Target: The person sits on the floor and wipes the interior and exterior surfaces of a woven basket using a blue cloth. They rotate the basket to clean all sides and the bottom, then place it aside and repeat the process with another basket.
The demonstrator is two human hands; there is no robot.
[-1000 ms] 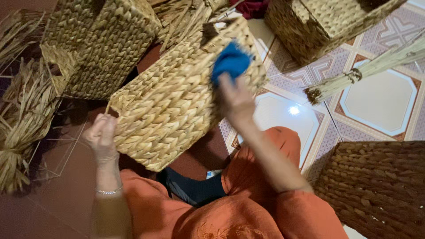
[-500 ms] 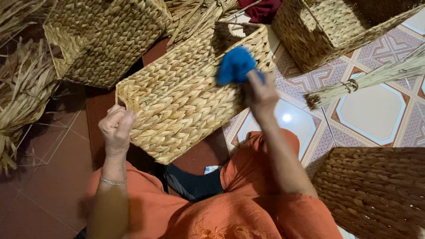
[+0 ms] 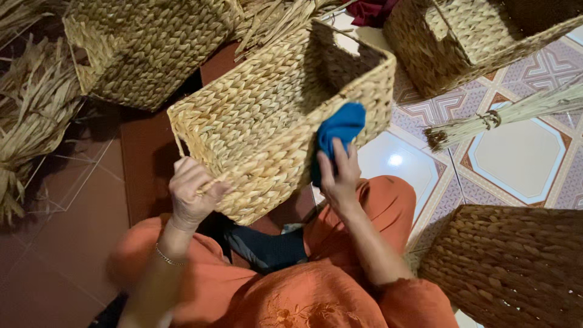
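Note:
A square woven straw basket (image 3: 267, 121) is tilted above my lap, its open mouth facing up and to the right. My left hand (image 3: 193, 193) grips its lower left corner. My right hand (image 3: 337, 176) presses a blue cloth (image 3: 337, 130) against the basket's near side wall. My orange clothing fills the bottom of the view.
Another woven basket (image 3: 146, 48) lies at the upper left and one more (image 3: 467, 36) at the upper right. A darker woven basket (image 3: 516, 261) stands at the lower right. A tied straw bundle (image 3: 504, 115) lies on the patterned tiles (image 3: 522, 158). Loose dry straw (image 3: 30, 121) is piled left.
The basket has turned so that its opening shows. My right hand with the blue cloth has slid down its side, and my left hand has shifted along the lower corner.

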